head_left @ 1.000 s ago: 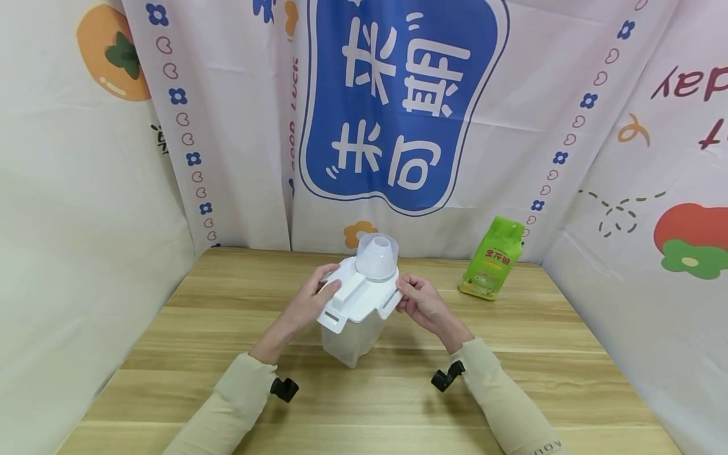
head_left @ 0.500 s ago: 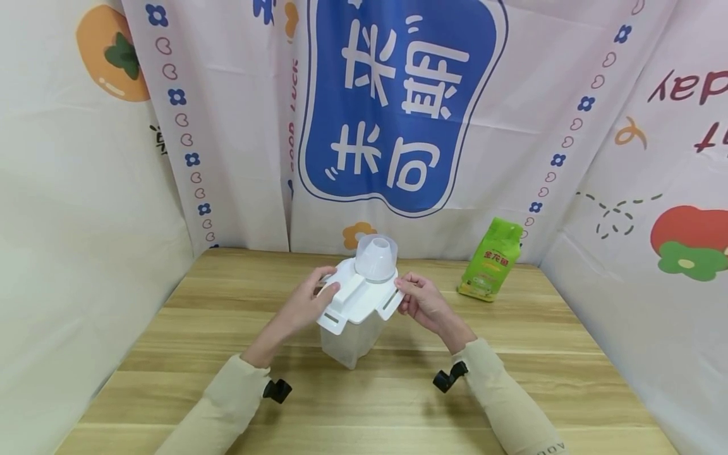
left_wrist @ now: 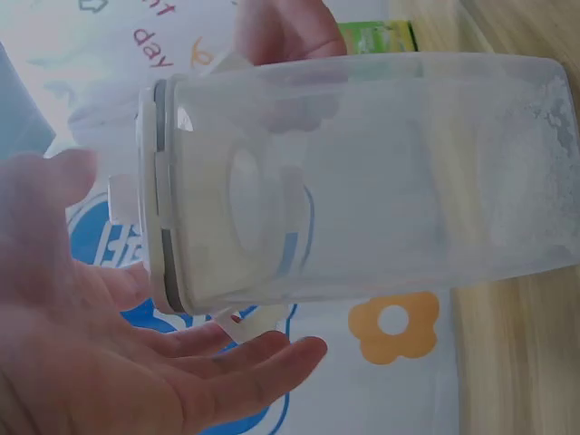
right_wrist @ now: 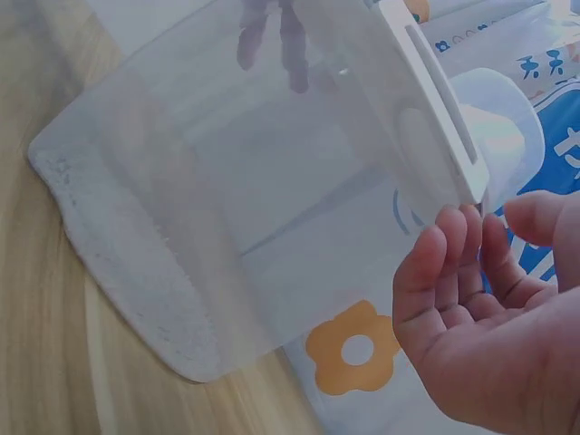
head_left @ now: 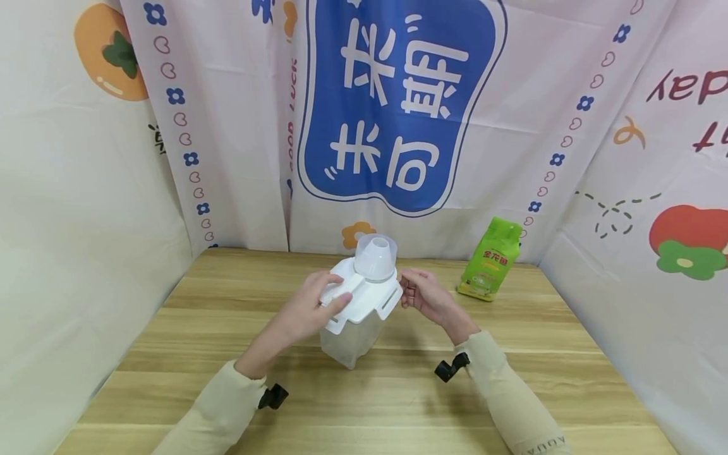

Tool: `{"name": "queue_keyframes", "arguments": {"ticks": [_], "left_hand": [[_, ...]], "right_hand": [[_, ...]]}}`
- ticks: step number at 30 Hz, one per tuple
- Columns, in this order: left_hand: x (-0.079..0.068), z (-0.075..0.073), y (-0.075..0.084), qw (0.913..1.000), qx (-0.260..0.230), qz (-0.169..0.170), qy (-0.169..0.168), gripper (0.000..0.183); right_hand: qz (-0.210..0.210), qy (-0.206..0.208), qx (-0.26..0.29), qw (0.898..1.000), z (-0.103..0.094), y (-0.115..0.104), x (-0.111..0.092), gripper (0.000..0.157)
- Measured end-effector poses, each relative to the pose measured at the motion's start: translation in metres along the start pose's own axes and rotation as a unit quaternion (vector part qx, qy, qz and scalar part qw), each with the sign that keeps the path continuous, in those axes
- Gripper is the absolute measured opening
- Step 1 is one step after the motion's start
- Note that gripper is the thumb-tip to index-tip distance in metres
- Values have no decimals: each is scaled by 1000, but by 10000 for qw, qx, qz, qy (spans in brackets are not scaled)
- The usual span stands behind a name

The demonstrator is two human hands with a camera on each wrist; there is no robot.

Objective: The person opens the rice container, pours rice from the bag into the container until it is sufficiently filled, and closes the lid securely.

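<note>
A translucent storage container [head_left: 351,344] stands upright on the table, its white lid [head_left: 364,302] on top. A clear cap [head_left: 376,256] covers the spout at the lid's far end. My left hand [head_left: 309,308] reaches over the lid's left side, thumb and forefinger at its top; the left wrist view shows the other fingers extended near the left side flap [left_wrist: 254,322]. My right hand [head_left: 429,297] is at the lid's right side flap [head_left: 389,302]. In the right wrist view its loosely bent fingertips meet the flap's corner, with the thumb apart from it.
A green bag with a yellow bottom [head_left: 490,259] stands at the back right of the wooden table [head_left: 227,303]. Printed white cloth [head_left: 239,158] hangs behind the table and along both sides.
My left hand has shifted right, further over the lid and its left flap. The right fingers have loosened from the right flap, which now tilts further outward. The container stays in place.
</note>
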State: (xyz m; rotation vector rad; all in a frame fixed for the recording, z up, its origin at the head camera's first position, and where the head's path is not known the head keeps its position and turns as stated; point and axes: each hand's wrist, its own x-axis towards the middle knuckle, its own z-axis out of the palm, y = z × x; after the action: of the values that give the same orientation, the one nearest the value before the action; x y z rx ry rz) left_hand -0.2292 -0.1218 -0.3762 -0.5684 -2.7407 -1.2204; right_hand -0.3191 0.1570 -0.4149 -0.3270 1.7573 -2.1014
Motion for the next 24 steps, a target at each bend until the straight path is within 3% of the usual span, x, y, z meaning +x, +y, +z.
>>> {"name": "queue_keyframes", "arguments": {"ticks": [6, 16, 24], "left_hand": [[-4, 2, 6, 9990, 444, -21, -105, 59], [-3, -5, 6, 9982, 541, 246, -93, 49], [-1, -12, -2, 9984, 509, 231, 0, 48]], "right_hand": [[-43, 219, 66, 9997, 0, -8, 2, 29], [-247, 220, 205, 9992, -3, -13, 0, 27], [-591, 632, -142, 9961, -2, -17, 0, 20]]}}
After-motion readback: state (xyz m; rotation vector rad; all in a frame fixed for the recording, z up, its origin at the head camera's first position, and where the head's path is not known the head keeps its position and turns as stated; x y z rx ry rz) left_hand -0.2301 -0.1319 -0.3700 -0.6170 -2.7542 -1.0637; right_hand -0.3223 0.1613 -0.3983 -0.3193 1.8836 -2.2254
